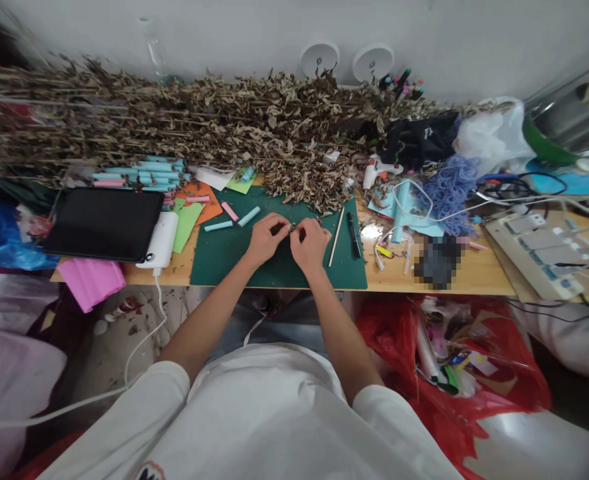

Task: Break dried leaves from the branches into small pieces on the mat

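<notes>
As the left hand (268, 239) meets the right hand (310, 243), both pinch nearly closed on a small dark bit (293, 228), maybe dried leaf, too small to tell; it sits between them, over green mat (224, 260). Probably brittle, might crumble if squeezed hard or drop if either pinch slips; wooden stick (337, 237) just right of right hand could roll if bumped

We identify these finishes: matt green cutting mat (279, 270), smooth wooden tabletop (394, 284) — rough dried leaves (304, 167), glossy red plastic bag (524, 373).
</notes>
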`<state>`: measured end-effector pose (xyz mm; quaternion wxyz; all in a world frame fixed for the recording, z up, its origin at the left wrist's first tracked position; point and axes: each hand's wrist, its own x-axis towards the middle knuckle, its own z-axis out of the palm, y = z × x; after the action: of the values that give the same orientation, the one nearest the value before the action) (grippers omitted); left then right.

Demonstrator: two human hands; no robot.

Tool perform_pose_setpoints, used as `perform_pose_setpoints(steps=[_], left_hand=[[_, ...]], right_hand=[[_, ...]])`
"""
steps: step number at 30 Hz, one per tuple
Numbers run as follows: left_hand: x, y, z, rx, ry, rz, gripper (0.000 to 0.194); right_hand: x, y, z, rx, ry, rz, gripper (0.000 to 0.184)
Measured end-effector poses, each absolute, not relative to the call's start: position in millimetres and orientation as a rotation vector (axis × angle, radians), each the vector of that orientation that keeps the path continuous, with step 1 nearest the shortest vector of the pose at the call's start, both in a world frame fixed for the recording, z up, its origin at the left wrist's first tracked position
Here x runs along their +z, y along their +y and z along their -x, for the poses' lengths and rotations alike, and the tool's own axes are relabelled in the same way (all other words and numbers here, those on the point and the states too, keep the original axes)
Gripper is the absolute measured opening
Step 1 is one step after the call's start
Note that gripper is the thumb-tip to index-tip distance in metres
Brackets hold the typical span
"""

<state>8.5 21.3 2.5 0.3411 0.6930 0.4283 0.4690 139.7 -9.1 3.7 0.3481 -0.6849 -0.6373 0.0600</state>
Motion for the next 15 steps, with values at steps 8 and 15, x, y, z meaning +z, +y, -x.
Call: perform_pose_setpoints(steps=[8,15], left_hand=[[-3,24,-8,1.243,1.186,-1.684,0.013],[-1,24,-8,1.185,1.204,-1.801,0.013]], right_hand=[[3,-10,-140,0.160,-1.649,1.759,0.018],[-7,-6,-143,0.146,-1.666,1.597,0.020]])
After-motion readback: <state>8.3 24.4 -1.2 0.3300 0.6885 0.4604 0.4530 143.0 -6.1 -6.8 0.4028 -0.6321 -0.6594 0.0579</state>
